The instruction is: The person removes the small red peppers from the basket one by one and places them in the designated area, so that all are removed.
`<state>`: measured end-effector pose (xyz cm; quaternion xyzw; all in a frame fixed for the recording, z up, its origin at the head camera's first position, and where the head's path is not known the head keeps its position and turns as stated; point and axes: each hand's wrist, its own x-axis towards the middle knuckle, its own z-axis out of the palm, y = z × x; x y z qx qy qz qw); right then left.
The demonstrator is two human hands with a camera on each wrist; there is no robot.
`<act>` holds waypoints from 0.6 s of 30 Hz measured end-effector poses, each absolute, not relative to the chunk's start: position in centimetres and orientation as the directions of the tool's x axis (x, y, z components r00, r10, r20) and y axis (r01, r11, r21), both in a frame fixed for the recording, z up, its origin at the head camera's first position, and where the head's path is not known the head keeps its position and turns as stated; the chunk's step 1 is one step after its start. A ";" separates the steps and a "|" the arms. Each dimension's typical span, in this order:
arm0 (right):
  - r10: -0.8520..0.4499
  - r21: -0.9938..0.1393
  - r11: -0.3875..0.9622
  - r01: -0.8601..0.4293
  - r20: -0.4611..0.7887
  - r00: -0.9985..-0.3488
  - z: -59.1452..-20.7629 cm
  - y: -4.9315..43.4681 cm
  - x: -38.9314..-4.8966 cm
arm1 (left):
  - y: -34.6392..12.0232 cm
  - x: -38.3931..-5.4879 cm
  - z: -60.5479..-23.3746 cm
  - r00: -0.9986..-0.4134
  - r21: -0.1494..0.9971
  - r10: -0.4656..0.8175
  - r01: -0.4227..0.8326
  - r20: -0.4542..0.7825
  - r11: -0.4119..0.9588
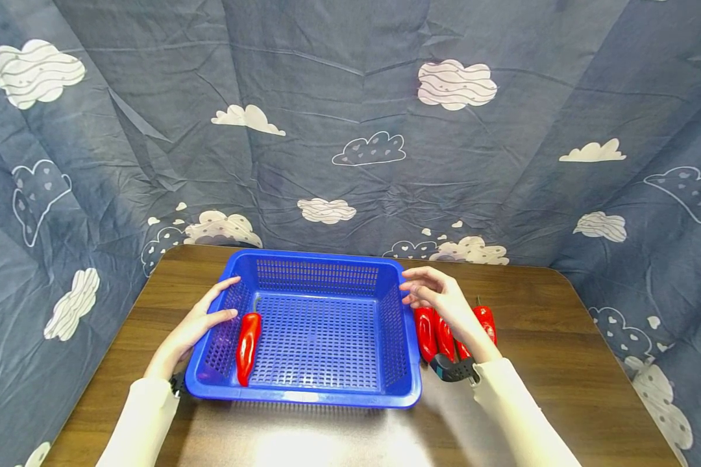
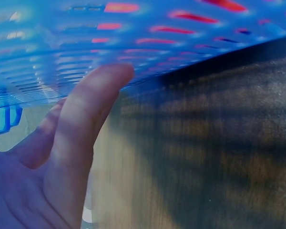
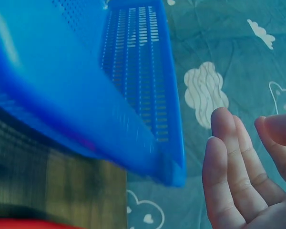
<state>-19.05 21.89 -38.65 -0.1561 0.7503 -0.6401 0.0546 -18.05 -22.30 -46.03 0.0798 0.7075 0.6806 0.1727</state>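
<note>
A blue plastic basket [image 1: 315,393] with slotted walls stands on the table, with one red pepper [image 1: 248,347] lying along its left side. My left hand [image 1: 189,327] grips the basket's left rim; its thumb and a finger reach over the edge. In the left wrist view, a finger [image 2: 81,109] lies against the basket's outer wall, and red shows through the slots. Just off the right rim, my right hand [image 1: 444,301] has loosely bent fingers and holds nothing. The right wrist view shows those fingers [image 3: 238,171] apart from the basket [image 3: 133,76].
Several more red peppers [image 1: 425,334] lie on the wooden table [image 1: 537,350] right of the basket, partly hidden by the right hand and wrist. A dark curtain [image 1: 350,97] with a cloud print hangs behind the table and along both sides.
</note>
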 end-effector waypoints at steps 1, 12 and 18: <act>-0.301 -0.979 0.139 -0.148 0.101 -0.948 -38.5 21.6 -19.0 | -22.3 -18.1 -46.0 -0.928 0.991 0.348 -0.122 -0.136 0.062; -0.341 -0.984 0.154 -0.090 0.032 -0.940 -39.2 19.0 -19.2 | -22.3 -18.0 -45.9 -0.927 0.990 0.348 -0.129 -0.142 0.061; -0.368 -0.982 0.174 -0.078 0.008 -0.930 -39.6 17.5 -19.4 | -22.4 -18.0 -46.0 -0.927 0.990 0.348 -0.127 -0.138 0.055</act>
